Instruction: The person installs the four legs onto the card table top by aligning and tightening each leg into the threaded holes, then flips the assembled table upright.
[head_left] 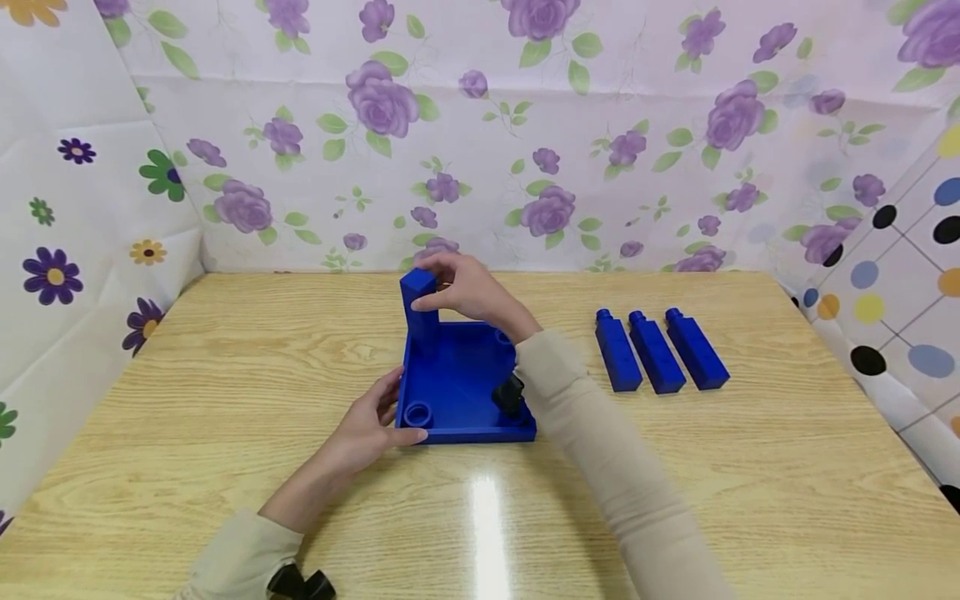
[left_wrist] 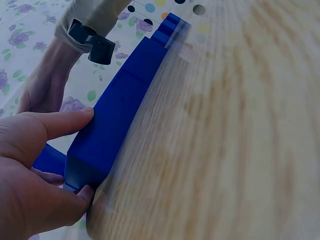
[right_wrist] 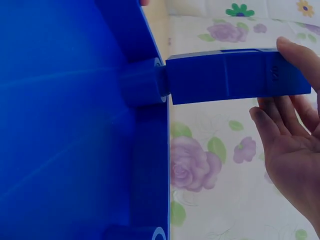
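A square blue plastic tray-like piece (head_left: 457,383) with raised edges and round corner sockets lies on the table. My left hand (head_left: 363,429) grips its near left corner, thumb over the front edge and fingers along the left side. At the far left corner, my right hand (head_left: 472,287) holds a square blue leg (head_left: 418,312) upright by its top, between thumb and fingers. In the right wrist view, the narrow end of the leg (right_wrist: 240,77) sits at the mouth of the corner socket (right_wrist: 145,82). A near-left socket (head_left: 417,414) shows nothing in it.
Three more blue legs (head_left: 618,354) lie side by side on the wooden table (head_left: 750,467), right of the tray piece, their round necks pointing away. Flowered cloth (head_left: 465,167) hangs behind the table's back edge. A black wrist camera (head_left: 508,395) overlaps the tray's right side.
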